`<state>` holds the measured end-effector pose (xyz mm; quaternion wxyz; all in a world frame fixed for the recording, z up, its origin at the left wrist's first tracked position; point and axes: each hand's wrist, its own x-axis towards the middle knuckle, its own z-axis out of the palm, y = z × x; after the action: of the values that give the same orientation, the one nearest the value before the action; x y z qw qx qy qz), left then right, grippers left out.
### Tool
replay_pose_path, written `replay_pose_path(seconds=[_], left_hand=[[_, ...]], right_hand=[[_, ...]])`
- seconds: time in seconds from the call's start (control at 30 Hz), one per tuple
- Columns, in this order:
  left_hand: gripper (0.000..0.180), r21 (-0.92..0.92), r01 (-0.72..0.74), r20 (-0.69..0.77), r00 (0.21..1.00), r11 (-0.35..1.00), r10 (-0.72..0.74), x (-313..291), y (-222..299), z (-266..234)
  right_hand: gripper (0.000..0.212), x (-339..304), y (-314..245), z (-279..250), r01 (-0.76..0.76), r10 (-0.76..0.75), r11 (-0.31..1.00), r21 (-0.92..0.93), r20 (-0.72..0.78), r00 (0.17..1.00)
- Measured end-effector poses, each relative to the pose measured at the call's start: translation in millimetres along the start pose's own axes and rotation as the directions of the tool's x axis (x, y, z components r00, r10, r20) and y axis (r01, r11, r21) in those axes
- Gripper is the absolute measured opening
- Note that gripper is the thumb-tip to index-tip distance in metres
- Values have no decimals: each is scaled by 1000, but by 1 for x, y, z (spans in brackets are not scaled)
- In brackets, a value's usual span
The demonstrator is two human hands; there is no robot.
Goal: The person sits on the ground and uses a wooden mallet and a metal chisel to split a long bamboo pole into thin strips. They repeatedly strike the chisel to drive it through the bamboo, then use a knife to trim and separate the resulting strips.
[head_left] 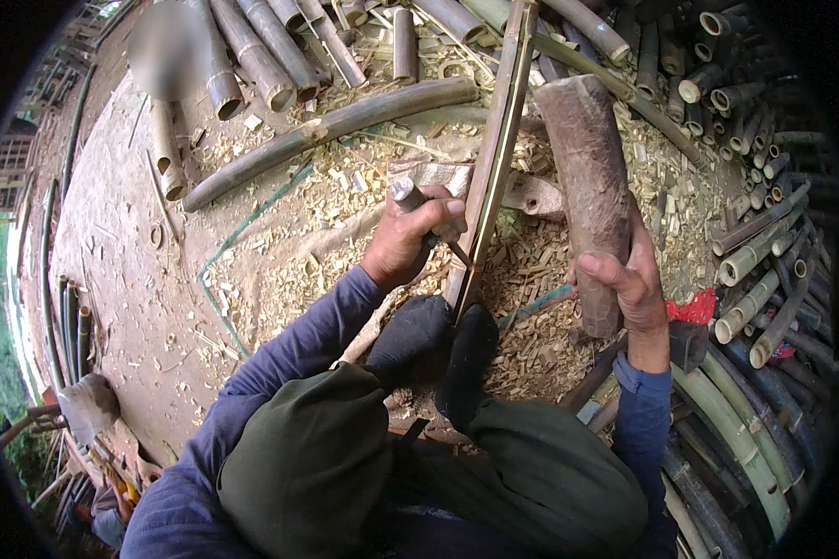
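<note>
My left hand (408,235) is wrapped round the handle of a chisel (460,252). Its blade meets a long split bamboo pole (492,149) close to the pole's near end. That end rests between my feet (419,335) in dark coverings, and the pole slants away from me to the upper edge. A thick, rough wooden mallet (583,140) is gripped near its lower end by my right hand (625,279). The mallet is raised to the right of the pole, apart from the chisel. Under the pole lies a pale wooden block (536,196).
Bamboo chips (345,191) cover much of the ground. A curved bamboo pole (336,130) lies across the far left, with several thick bamboo lengths (261,56) beyond it. Cut bamboo (755,252) is piled along the right, near a red cloth-like piece (692,307).
</note>
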<state>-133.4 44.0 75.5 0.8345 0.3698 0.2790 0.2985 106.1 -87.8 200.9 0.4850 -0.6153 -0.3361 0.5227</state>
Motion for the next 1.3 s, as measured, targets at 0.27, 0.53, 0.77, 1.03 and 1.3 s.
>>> replay_pose_path(seconds=[0.27, 0.53, 0.77, 1.03, 1.3], left_hand=[[18, 291, 4, 70, 997, 957, -25, -3, 0, 6], [32, 752, -404, 346, 915, 521, 209, -5, -32, 4], [44, 692, -238, 326, 945, 682, 0, -20, -34, 22], [29, 600, 29, 213, 958, 799, -195, -21, -21, 30], [38, 695, -158, 360, 921, 702, -150, -15, -28, 23]], right_hand=[[96, -1, -18, 8, 165, -161, 979, -118, 45, 986], [98, 2, -56, 27, 465, -247, 490, -737, 394, 885], [98, -22, -67, 26, 568, -400, 478, -670, 410, 820], [106, -23, -65, 5, 444, -103, 368, -817, 438, 893], [91, -17, -24, 5, 510, -257, 479, -715, 442, 860]])
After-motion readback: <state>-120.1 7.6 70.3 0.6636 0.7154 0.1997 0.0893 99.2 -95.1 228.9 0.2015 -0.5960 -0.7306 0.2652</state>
